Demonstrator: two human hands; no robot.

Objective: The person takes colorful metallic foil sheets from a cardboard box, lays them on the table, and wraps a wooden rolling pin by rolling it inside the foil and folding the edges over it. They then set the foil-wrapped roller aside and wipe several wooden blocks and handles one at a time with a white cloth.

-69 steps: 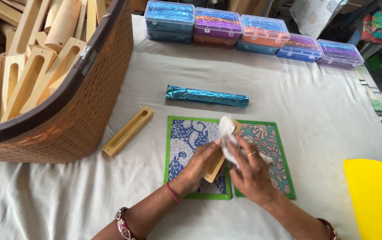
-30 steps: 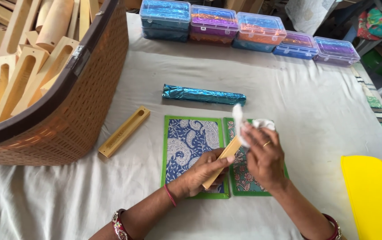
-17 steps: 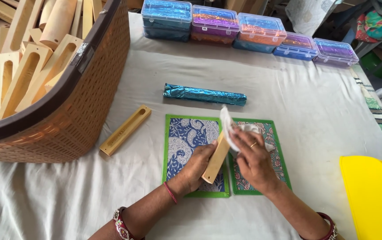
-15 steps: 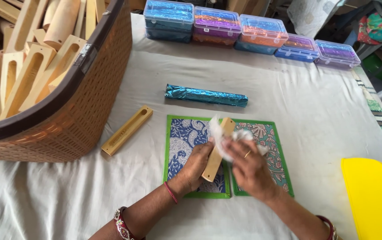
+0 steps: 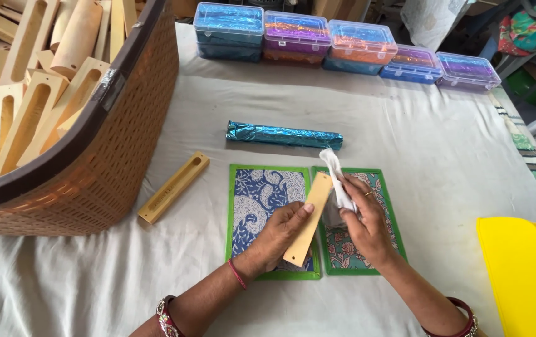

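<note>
Head view: left hand (image 5: 277,234) holds a flat wooden holder (image 5: 308,218) tilted up above the two green-bordered patterned cards (image 5: 261,215), face exposed, so the right hand (image 5: 361,224), closed around a white cloth (image 5: 338,181), can press against its edge.

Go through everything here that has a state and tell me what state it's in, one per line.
Left hand: gripping the wooden block, tilted.
Right hand: holding a white cloth against the block.
Plastic boxes: lids shut.
Basket: open, full of wooden pieces.
Slotted block: lying flat.
Foil roll: wrapped, lying flat.
</note>
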